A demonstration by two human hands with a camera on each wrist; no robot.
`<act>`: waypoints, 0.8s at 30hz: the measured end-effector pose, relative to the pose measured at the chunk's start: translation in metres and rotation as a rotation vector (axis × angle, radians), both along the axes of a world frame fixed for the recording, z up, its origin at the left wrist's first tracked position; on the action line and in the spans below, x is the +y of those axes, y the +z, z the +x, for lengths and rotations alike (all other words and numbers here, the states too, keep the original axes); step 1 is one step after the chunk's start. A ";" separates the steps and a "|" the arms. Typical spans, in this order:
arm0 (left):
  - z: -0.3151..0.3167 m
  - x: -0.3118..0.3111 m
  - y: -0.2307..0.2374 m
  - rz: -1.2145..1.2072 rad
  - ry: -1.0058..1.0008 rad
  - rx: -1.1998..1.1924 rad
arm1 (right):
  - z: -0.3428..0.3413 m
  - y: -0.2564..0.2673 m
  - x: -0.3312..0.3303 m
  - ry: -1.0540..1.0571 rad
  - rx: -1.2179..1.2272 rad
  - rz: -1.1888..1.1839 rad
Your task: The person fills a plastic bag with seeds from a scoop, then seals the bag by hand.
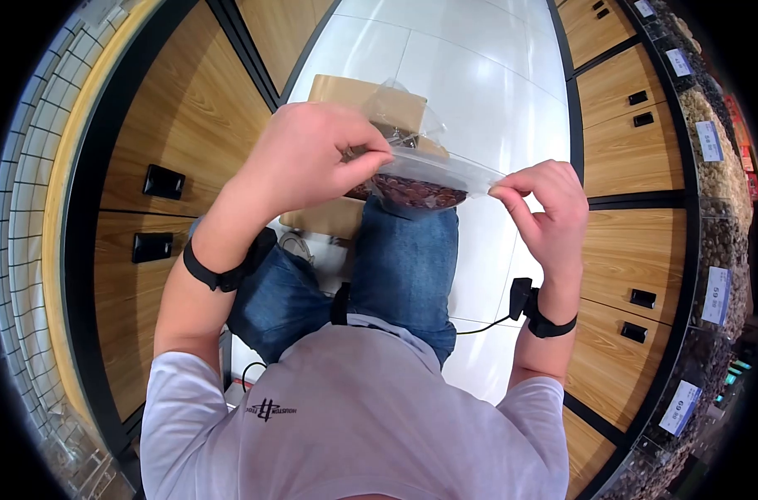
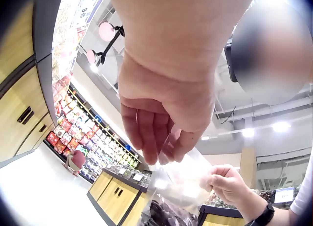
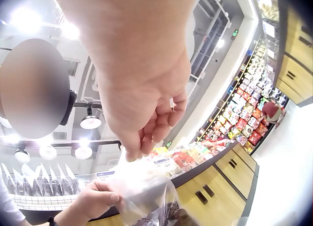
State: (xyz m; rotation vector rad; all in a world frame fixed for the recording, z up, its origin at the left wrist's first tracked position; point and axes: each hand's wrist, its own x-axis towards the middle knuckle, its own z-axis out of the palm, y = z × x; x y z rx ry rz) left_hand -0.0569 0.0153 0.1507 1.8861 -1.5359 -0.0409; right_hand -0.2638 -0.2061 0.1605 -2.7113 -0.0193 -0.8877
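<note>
A clear plastic bag (image 1: 433, 171) with dark reddish-brown pieces in its lower part is stretched between both hands above the knees. The left hand (image 1: 312, 154) pinches one top corner between thumb and fingers; the right hand (image 1: 550, 204) pinches the opposite corner. In the left wrist view the left hand (image 2: 164, 108) holds the bag (image 2: 171, 206) from above, with the right hand (image 2: 227, 184) across from it. The right wrist view shows the right hand (image 3: 146, 108) at its corner of the bag (image 3: 151, 201) and the left hand (image 3: 98, 199) at the other.
A cardboard box (image 1: 337, 87) with clear plastic stands on the white floor (image 1: 495, 75) beyond the knees. Wooden cabinets (image 1: 145, 133) line both sides. Bins of dry goods with price tags (image 1: 709, 142) run along the right. A black cable (image 1: 483, 327) hangs by the right wrist.
</note>
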 end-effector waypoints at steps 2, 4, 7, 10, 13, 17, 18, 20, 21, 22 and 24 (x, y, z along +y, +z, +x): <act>0.000 0.003 0.000 0.001 -0.009 0.013 | 0.001 -0.001 0.002 0.011 0.004 0.009; 0.001 0.004 -0.002 -0.003 -0.020 0.022 | 0.001 -0.004 0.001 0.007 -0.012 0.021; 0.004 0.005 -0.008 -0.071 -0.012 0.147 | 0.000 -0.006 0.000 -0.020 -0.007 0.064; 0.008 0.008 -0.012 -0.106 0.018 0.253 | -0.003 -0.008 -0.004 -0.032 0.024 0.132; 0.008 0.007 -0.016 -0.122 0.009 0.297 | -0.001 -0.006 -0.004 -0.032 0.038 0.144; 0.000 0.000 -0.019 -0.162 0.010 0.380 | 0.013 0.016 0.011 -0.081 0.020 -0.031; -0.003 -0.002 -0.019 -0.164 0.014 0.428 | 0.021 0.022 0.021 -0.063 0.047 -0.056; -0.007 -0.007 -0.021 -0.161 0.002 0.497 | 0.033 0.022 0.031 -0.048 0.073 -0.084; -0.009 -0.007 -0.022 -0.154 -0.006 0.566 | 0.038 0.018 0.033 0.017 0.152 -0.089; -0.009 -0.005 -0.024 -0.158 -0.006 0.565 | 0.044 0.016 0.034 0.084 0.230 -0.094; -0.010 0.000 -0.032 -0.145 0.047 0.739 | 0.051 0.016 0.039 0.074 0.244 -0.122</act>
